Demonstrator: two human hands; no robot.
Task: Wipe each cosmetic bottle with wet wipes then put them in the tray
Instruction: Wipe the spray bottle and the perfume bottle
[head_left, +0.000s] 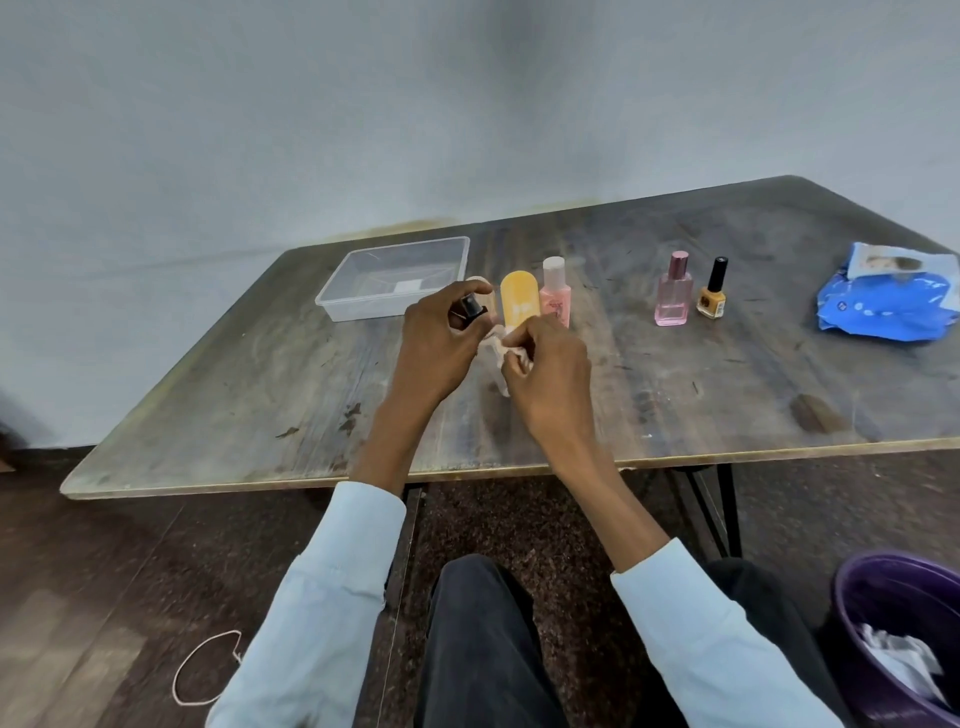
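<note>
My left hand (441, 338) grips a small bottle with a black spray top (471, 307) above the table's middle. My right hand (548, 371) pinches a crumpled white wet wipe (493, 364) against that bottle. Just behind the hands stand a yellow rounded bottle (518, 301) and a pink bottle with a white cap (556, 291). Further right stand a clear pink perfume bottle (674, 291) and a yellow nail polish with a black cap (712, 291). The clear plastic tray (363, 306) lies at the back left with no bottles in it.
A blue wet-wipe pack (883, 296) lies open at the table's right end. A purple bin (878, 613) with used wipes stands on the floor at lower right. The table's front edge (311, 480) runs above my knees. A cord loop (208, 670) lies on the floor.
</note>
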